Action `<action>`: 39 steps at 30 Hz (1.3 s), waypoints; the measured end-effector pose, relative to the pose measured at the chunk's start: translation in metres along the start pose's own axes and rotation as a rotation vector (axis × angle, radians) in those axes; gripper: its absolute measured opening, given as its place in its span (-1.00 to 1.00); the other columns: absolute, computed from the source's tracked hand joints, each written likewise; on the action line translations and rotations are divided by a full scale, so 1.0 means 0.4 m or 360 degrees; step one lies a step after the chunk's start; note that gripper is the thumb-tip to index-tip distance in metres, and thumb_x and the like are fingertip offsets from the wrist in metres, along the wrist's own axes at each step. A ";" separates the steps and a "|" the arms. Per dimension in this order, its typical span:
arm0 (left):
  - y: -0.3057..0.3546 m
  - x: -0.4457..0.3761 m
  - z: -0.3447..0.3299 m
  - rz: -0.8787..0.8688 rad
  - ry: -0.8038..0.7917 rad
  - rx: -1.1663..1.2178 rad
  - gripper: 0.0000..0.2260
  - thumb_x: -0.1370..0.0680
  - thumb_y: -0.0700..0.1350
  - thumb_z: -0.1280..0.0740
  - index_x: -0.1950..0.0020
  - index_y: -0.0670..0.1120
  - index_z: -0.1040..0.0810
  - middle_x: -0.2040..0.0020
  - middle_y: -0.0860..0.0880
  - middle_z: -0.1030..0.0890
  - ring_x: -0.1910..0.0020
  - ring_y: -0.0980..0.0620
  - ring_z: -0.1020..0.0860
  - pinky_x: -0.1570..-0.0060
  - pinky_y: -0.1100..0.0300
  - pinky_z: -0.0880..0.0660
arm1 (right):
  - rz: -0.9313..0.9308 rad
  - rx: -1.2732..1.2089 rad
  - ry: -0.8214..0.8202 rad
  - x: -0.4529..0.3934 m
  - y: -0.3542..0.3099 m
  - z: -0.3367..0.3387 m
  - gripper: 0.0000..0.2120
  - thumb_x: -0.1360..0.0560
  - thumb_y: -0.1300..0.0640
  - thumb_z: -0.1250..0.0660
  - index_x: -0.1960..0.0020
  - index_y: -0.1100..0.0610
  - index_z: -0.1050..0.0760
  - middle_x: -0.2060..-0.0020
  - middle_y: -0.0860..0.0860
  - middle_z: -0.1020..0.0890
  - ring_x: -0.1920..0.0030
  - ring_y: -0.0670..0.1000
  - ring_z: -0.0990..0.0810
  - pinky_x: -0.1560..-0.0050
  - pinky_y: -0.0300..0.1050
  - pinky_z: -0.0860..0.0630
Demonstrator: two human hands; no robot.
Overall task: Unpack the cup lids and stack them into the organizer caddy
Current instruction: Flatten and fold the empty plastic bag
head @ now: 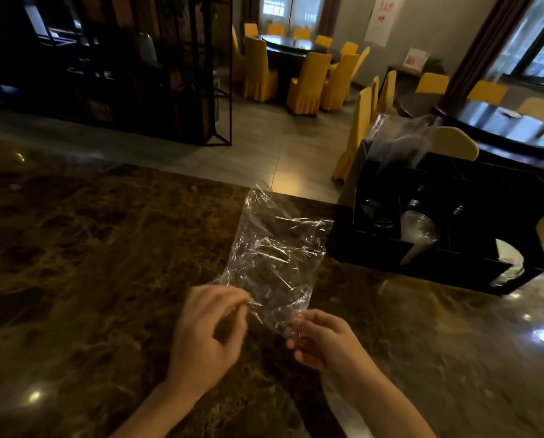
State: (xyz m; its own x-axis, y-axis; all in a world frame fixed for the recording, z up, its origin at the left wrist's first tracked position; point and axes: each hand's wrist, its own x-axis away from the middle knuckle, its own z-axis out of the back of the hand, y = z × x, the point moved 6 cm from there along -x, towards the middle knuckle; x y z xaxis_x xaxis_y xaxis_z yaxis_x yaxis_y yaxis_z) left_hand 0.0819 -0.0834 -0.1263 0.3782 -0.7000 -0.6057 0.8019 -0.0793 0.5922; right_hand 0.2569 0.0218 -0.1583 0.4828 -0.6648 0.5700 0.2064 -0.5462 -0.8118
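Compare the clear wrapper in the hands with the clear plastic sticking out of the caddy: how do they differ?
The wrapper lies flat on the marble counter, pinched by the left hand and right hand; the caddy plastic stands upright, untouched. The wrapper looks empty and creased; the caddy plastic rises from a rear compartment of the black caddy, contents unclear. Both are transparent, crinkled film.

Yellow-covered chairs point(308, 82) ring dark tables point(292, 47) on tiled floor point(264, 147).
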 end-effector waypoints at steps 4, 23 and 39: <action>-0.132 0.021 0.037 0.1014 0.0222 0.0107 -0.69 -0.53 0.10 -0.43 -0.18 0.01 -0.51 -0.11 -0.01 -0.51 0.00 0.03 -0.53 0.12 0.29 -0.44 | -0.0039 -0.0104 0.0022 0.004 0.035 0.033 -0.88 -0.65 0.16 -0.35 -0.10 0.10 -0.66 0.11 0.13 -0.74 0.11 0.10 -0.75 0.20 -0.13 -0.65; -0.240 0.086 0.000 0.1890 -0.0167 0.0928 -0.77 -0.59 0.01 -0.39 0.13 -0.09 -0.74 0.18 -0.09 -0.75 0.24 -0.01 -0.68 0.36 0.16 -0.61 | -0.0143 -0.0546 -0.0007 -0.042 0.106 0.103 -0.72 -0.34 0.25 -0.58 -0.05 0.23 -0.75 -0.02 0.18 -0.76 -0.01 0.07 -0.77 0.13 -0.24 -0.67; -0.275 0.100 0.044 0.1925 -0.0118 0.1243 -0.87 -0.49 -0.09 -0.49 0.15 -0.14 -0.74 0.26 -0.04 -0.72 0.28 0.06 -0.70 0.33 0.23 -0.64 | 0.0022 -0.0446 0.0129 -0.040 0.102 0.183 -0.56 -0.31 0.27 -0.57 -0.19 0.12 -0.71 -0.11 0.15 -0.75 -0.09 0.05 -0.76 0.08 -0.24 -0.66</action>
State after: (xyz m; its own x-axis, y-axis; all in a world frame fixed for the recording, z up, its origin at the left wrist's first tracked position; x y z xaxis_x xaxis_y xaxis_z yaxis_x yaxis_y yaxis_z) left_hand 0.0010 -0.1152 -0.2064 0.5865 -0.6502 0.4830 -0.4498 0.2344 0.8618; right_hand 0.3198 0.0472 -0.2097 0.4118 -0.7055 0.5768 -0.0482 -0.6490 -0.7593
